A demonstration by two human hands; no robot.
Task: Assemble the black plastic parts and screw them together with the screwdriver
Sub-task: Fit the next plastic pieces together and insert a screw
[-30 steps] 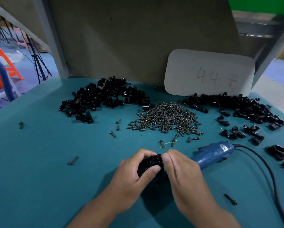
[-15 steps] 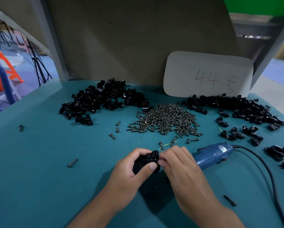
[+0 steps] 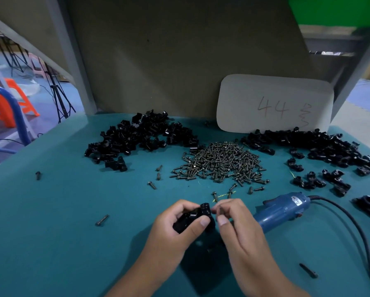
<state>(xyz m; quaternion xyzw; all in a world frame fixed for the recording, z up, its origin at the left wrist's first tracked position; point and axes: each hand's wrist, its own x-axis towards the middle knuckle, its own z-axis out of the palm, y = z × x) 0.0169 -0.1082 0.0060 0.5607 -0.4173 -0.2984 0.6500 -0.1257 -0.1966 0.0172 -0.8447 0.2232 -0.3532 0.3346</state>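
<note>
Hands meet low in the head view, just above the teal bench point(image 3: 51, 232). The left hand point(image 3: 175, 228) has its grip clamped on the black plastic part point(image 3: 192, 217): fingers curl over the top and the thumb presses across the near side, so the part sits inside the curl with its round socket end poking out toward the right hand. The right hand point(image 3: 240, 228) is just beside that socket end, its fingertips point(image 3: 222, 220) drawn together in a pinch on something small; what it pinches is too hidden to name, and whether it touches the part cannot be told. Behind the right hand the blue electric screwdriver point(image 3: 280, 209) lies flat on the bench, ungripped, its black cable point(image 3: 355, 224) looping away to the right. Farther back, a heap of screws point(image 3: 220, 163) sits in the middle, with a pile of black parts on the left point(image 3: 141, 136) and another pile on the right point(image 3: 315, 144). Loose screws lie scattered around, one well to the left of the hands point(image 3: 102, 220) and one at the near right point(image 3: 308, 270). A pale card marked "44" point(image 3: 274, 103) leans against the back panel.
</note>
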